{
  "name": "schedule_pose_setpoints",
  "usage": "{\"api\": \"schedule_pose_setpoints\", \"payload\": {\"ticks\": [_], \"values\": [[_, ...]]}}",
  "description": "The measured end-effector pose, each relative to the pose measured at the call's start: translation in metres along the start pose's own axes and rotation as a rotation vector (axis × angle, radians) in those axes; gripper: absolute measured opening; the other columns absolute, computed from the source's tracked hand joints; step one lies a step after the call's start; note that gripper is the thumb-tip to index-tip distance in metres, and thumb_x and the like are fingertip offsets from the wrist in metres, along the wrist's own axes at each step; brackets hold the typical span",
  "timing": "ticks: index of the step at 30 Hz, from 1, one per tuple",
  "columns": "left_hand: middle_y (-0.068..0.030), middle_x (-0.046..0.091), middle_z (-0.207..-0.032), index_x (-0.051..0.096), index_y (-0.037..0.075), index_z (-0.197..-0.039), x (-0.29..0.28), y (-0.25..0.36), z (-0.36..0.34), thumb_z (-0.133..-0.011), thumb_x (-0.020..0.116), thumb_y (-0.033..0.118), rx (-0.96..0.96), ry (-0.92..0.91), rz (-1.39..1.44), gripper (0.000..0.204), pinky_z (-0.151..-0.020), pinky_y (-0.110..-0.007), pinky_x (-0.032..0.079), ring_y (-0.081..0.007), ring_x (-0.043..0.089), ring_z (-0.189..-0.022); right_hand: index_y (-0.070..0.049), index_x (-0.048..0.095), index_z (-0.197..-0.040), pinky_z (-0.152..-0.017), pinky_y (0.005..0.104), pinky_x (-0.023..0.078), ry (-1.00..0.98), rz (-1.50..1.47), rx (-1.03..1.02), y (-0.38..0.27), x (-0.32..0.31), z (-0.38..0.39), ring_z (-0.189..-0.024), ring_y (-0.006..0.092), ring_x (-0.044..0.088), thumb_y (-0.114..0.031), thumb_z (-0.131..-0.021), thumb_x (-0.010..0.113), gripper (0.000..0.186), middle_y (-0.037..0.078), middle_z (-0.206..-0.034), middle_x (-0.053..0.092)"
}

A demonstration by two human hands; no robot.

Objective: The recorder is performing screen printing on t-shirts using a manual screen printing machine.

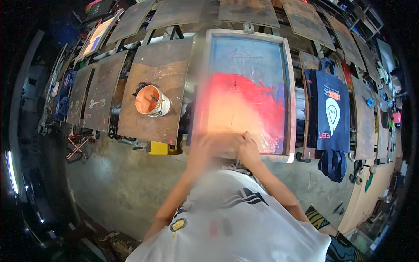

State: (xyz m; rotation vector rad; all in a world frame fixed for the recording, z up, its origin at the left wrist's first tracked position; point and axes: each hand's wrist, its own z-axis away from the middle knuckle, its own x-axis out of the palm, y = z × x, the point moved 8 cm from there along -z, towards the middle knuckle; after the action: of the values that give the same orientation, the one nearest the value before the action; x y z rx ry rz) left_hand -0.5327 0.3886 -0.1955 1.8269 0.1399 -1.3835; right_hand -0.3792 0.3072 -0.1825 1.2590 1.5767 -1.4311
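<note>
A wooden-framed printing screen point(289, 96) lies in front of me, its blue mesh spread with red and orange ink point(244, 100). At its near edge, my left hand point(201, 148) and my right hand point(248, 150) are closed on a brownish bar, apparently a squeegee point(224, 143), which spans between them. A hazy smear over the middle of the view blurs the squeegee and my left fingers. The curled fingers of my right hand show more clearly.
Left of the screen, a tub of orange ink point(159, 105) with a stick in it stands on a brown board point(135, 122). Navy tote bags point(335, 105) lie on a board to the right. More boards point(248, 11) line the back. Below is a yellow container point(159, 148).
</note>
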Motion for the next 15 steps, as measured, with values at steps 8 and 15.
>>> {"api": "schedule_pose_setpoints", "payload": {"ticks": [8,15], "values": [[-0.0117,0.054,-0.129,0.057,0.008,-0.129,0.000,0.005,0.004,-0.075,0.074,0.004,0.054,-0.001,-0.030,0.057,-0.100,-0.044,0.045,-0.0372,0.051,-0.117,-0.010,0.067,-0.112,-0.084,0.0348,0.053,-0.116,-0.015,-0.013,0.001,0.005,0.005,-0.099,0.0271,0.055,-0.011,-0.078,0.063,0.034,0.003,-0.109,0.064],[-0.0120,0.054,-0.128,0.058,0.008,-0.128,-0.005,0.011,-0.004,-0.075,0.074,0.004,0.011,0.094,-0.010,0.056,-0.101,-0.046,0.043,-0.0384,0.050,-0.118,-0.012,0.069,-0.109,-0.083,0.0345,0.053,-0.051,-0.033,-0.010,0.006,-0.008,-0.016,-0.098,0.0266,0.056,-0.012,-0.075,0.065,0.034,0.002,-0.107,0.066]]}}
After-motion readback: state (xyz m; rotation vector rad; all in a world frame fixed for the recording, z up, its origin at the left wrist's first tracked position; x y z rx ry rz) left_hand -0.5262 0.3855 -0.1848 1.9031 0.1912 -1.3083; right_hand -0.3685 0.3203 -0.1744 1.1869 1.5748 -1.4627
